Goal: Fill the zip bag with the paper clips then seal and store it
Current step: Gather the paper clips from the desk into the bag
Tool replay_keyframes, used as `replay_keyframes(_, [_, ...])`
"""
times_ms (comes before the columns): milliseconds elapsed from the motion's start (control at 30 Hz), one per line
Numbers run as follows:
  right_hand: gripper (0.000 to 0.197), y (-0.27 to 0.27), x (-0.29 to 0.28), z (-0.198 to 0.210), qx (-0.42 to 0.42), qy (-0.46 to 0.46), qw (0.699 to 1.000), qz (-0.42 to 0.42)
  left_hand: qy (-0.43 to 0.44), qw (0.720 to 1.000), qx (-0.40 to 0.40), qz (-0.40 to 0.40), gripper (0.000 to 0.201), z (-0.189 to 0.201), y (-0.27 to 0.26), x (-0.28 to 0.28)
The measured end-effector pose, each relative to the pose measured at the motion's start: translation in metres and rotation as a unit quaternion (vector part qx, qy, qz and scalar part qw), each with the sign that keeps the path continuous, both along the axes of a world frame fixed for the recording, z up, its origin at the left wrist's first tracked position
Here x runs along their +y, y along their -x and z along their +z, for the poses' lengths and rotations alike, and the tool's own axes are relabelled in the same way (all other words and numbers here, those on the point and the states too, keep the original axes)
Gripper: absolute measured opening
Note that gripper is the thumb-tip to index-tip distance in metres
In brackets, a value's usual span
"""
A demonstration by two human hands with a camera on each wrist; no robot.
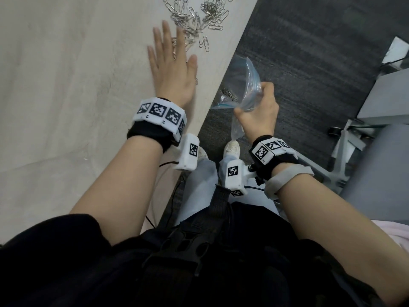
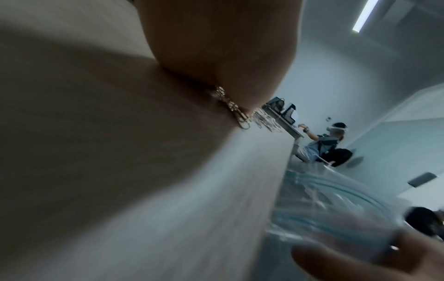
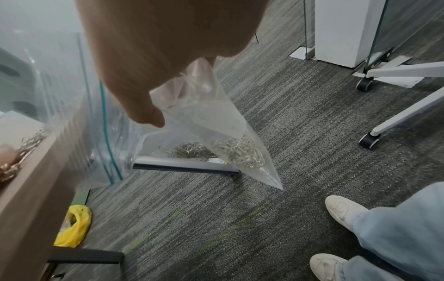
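Foreground: the person's dark top and two bare forearms, each wrist banded with printed markers. Left hand (image 1: 173, 69), flat on the table (image 1: 66, 85), fingers straight and spread, holding nothing; its fingertips reach the near fringe of the paper clips (image 1: 194, 18), and the left wrist view shows a few clips caught under the heel of the palm. Right hand (image 1: 257, 111), off the table and over the grey carpet (image 1: 309, 63), fingers curled round the gathered side of the zip bag (image 1: 245, 85). The bag's mouth, marked by its blue-green zip line, gapes just beside and below the table edge; the right wrist view shows a small batch of clips (image 3: 240, 154) already lying in the lowest corner.

Step in hand, by appearance: sweeping loose clips along the tabletop and over the edge into the bag. Most of the pile remains on the table, so filling looks far from done.

To do it well: keep the palm low and flat so clips slide rather than skip; draw modest batches; hold the bag's mouth wide and tucked against the edge directly beneath the sweep, or clips will fall to the carpet.
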State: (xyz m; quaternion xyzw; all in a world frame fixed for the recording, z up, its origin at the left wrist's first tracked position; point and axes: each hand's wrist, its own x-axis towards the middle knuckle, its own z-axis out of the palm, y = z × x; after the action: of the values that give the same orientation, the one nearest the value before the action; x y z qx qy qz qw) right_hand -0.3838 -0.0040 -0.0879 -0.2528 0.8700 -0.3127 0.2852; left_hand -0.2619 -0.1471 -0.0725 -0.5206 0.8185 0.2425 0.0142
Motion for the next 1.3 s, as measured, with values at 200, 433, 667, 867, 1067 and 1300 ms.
replay_keyframes(200, [0.055,0.002,0.003,0.000,0.008,0.006,1.000,0.005,-0.071,0.995,0.073,-0.016,0.073,0.014,0.003,0.016])
replay_keyframes(433, [0.055,0.002,0.006,-0.002,0.007,0.012,1.000,0.004,-0.063,0.997,0.021,-0.034,0.098,0.033,-0.010,-0.005])
replay_keyframes(667, [0.056,0.004,0.006,-0.003,0.002,0.015,1.000,-0.002,-0.090,0.980,0.175,0.017,0.051,0.023,-0.001,0.002])
replay_keyframes(867, [0.056,0.004,0.006,-0.003,0.005,0.019,1.000,-0.001,-0.069,0.979,0.191,-0.014,0.033,0.015,0.018,0.015])
replay_keyframes(1067, [0.056,0.005,0.005,-0.005,0.011,0.015,1.000,0.003,-0.070,0.976,0.202,-0.052,0.032,0.010,0.037,0.030])
replay_keyframes(1300, [0.055,0.005,0.006,-0.004,0.002,0.019,1.000,0.001,-0.057,0.941,0.330,0.047,0.029,0.017,0.030,0.027])
